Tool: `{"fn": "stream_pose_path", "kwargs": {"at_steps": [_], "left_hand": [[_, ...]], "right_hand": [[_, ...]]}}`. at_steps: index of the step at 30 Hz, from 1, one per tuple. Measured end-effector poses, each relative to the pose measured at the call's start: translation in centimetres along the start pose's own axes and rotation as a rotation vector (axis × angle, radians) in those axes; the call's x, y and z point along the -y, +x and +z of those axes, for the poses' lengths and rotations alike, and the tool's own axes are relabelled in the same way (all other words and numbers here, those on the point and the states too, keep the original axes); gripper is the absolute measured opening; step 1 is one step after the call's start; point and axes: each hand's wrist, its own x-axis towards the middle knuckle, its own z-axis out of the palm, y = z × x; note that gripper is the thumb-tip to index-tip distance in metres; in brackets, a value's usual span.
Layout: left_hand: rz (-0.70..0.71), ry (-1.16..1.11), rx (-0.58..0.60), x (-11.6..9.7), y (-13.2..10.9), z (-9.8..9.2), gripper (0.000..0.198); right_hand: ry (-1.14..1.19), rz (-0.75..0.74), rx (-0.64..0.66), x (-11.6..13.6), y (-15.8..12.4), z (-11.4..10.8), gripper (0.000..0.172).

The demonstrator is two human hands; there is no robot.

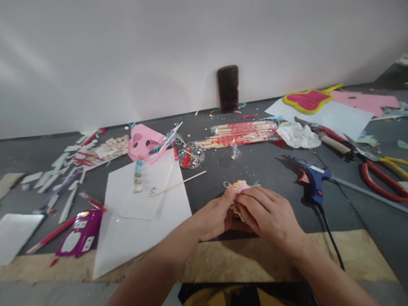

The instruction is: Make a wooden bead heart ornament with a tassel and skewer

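Note:
Close to the table's front edge, my left hand and my right hand meet around a small craft piece covered in pale beige bits. A patch of pink shows on it under my right fingertips. My left thumb presses against its side, while the fingers of both hands close around it and hide its lower part. A thin loop sticks out at its upper left. To the right of my hands lies a blue glue gun, nozzle pointing left. A thin wooden stick lies to their left.
Wrapped bundles of sticks lie behind my hands. A phone leans on the wall. Pliers and red-handled scissors lie right. White paper, pink cut paper, a purple packet and scattered strips lie left.

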Motion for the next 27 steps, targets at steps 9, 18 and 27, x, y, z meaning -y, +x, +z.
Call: {"fn": "stream_pose_path", "kwargs": {"at_steps": [9,18,27], "left_hand": [[0.079,0.291,-0.102,-1.4,-0.9,0.2,0.063],[0.433,1.045,-0.508,-2.3,-1.4,0.7,0.023],[0.467,1.040,-0.489,-2.1,-1.3,0.7,0.012]], "right_hand": [[0.005,0.101,-0.138,-0.5,-0.1,-0.3,0.007],[-0.075,0.137,-0.142,-0.3,0.1,-0.1,0.006],[-0.071,0.131,-0.121,-0.2,0.2,0.0,0.010]]}}
